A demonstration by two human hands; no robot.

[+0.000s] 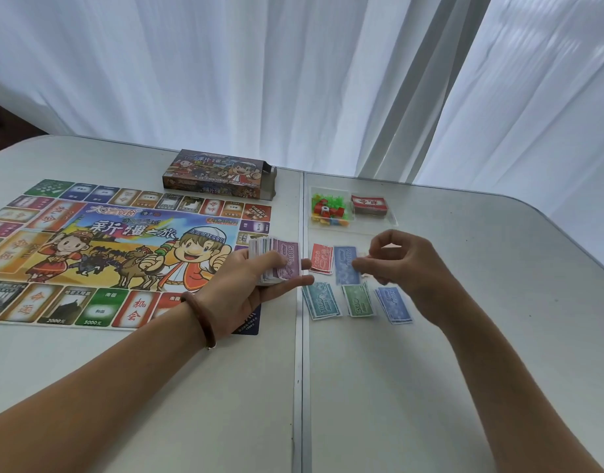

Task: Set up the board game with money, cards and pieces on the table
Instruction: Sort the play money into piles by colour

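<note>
Across the lower frame spreads the table [464, 336], the board [89, 250] at its left. At centre the left hand [246, 285] grips the money stack [280, 264]. The curled right hand [403, 268] meets a blue 2000 note [345, 264], grip unclear. Best lay it squarely, clear of the neighbouring piles [358, 300].

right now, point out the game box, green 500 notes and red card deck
game box [218, 175], head view, printed top face
green 500 notes [358, 301], head view, top note
red card deck [368, 203], head view, top card
</note>
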